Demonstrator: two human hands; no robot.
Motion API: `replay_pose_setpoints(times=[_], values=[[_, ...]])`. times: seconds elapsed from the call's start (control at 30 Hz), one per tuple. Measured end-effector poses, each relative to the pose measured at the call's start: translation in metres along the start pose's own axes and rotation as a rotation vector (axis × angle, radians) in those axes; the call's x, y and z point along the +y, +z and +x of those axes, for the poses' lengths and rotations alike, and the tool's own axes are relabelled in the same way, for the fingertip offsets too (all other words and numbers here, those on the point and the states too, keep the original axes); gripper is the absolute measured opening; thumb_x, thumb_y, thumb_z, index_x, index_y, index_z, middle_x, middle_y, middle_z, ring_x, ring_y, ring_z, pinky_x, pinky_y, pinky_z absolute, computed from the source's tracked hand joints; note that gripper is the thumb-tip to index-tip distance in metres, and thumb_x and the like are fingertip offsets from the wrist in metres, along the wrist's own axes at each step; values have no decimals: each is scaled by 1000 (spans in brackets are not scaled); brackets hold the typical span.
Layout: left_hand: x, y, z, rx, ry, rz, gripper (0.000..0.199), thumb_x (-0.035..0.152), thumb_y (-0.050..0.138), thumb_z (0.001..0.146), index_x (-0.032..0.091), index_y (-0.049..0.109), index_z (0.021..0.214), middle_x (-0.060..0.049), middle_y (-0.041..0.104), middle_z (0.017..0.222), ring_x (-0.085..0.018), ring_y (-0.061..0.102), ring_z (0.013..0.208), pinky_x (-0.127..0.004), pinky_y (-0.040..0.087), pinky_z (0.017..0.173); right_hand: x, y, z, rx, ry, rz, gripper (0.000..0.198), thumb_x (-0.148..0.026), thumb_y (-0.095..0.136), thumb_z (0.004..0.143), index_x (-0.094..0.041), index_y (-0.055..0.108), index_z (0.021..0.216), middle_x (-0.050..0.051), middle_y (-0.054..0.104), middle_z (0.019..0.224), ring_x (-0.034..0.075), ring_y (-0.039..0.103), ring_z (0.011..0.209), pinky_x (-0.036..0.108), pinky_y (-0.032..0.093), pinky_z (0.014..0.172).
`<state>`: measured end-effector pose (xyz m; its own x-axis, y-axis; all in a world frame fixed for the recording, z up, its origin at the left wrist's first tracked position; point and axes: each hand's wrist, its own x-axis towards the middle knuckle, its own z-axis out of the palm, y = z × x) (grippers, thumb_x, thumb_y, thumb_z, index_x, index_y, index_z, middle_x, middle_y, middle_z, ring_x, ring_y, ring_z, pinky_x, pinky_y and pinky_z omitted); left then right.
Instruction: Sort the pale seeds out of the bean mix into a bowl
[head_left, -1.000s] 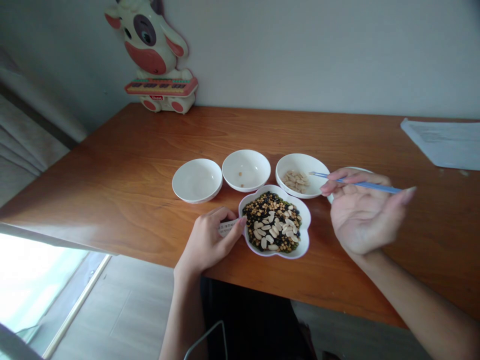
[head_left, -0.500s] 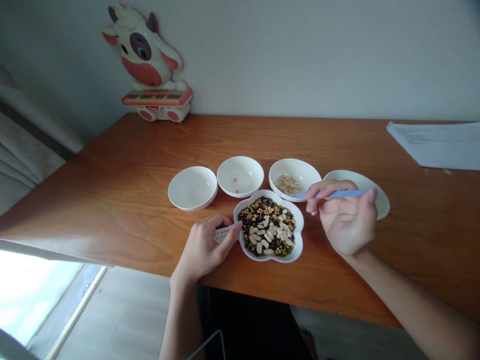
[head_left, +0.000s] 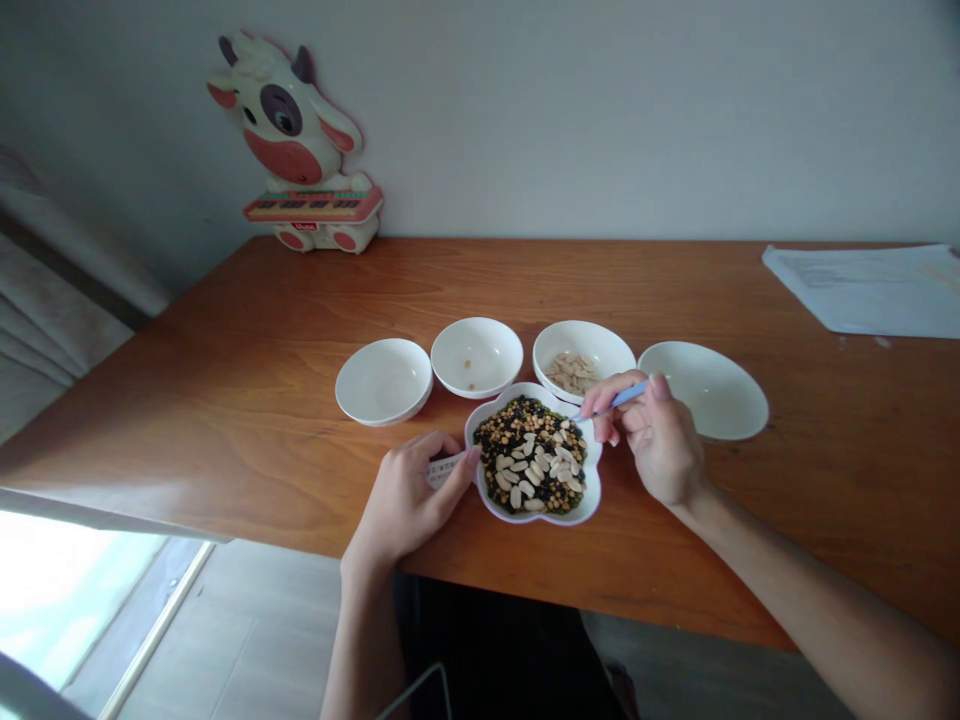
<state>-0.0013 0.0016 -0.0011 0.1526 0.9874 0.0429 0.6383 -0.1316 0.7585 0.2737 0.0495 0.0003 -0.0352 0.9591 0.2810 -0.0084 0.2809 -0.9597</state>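
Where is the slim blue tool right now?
In the head view, the slim blue tool is right of centre, held in the right hand, its tip at the back right of the white flower-shaped bowl.

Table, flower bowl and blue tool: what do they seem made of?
Table: wood or veneer, satin varnish, from its grain and soft sheen. Flower bowl: smooth, perhaps plastic or ceramic; the even white wall leaves it open. Blue tool: shaft likely plastic, by its flat colour; finish too small to judge.
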Motion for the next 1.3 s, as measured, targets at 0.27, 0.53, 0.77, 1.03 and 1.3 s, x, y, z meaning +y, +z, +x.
replay_pose_setpoints(times=[0.27,0.53,0.77,1.03,1.3], values=[[1,0,1,2,2,2,39,50,59,102,19,66,80,-1,71,75,-15,63,66,-26,44,66,5,-2,-4,-44,30,-49,59,-70,40,103,-22,68,82,6,72,80,14,58,57,32,44,53],[1,0,1,5,1,0,39,50,59,102,19,66,80,-1,71,75,-15,63,66,-25,45,66,7,0,-4,-22,19,-13,58,-69,42,103,-22,68,81,6,70,80,15,60,59,33,46,53],[2,-1,0,10,11,1,39,49,59,102,19,66,79,-2,72,75,-16,64,66,-26,45,64,-4,4,0,52,-32,116,55,-70,48,99,-26,70,75,5,68,72,17,57,56,34,42,49],[2,0,1,10,14,-1,38,48,60,103,19,66,79,-1,71,75,-15,64,66,-26,45,65,-14,4,1,195,-135,143,56,-71,43,99,-28,69,72,6,67,73,20,55,56,38,43,52],[2,0,-1,-2,2,-2,40,50,59,103,18,66,80,-1,71,75,-15,63,67,-26,45,66,-8,4,2,183,-210,206,52,-65,43,103,-29,74,81,7,67,80,21,59,65,40,44,58]])
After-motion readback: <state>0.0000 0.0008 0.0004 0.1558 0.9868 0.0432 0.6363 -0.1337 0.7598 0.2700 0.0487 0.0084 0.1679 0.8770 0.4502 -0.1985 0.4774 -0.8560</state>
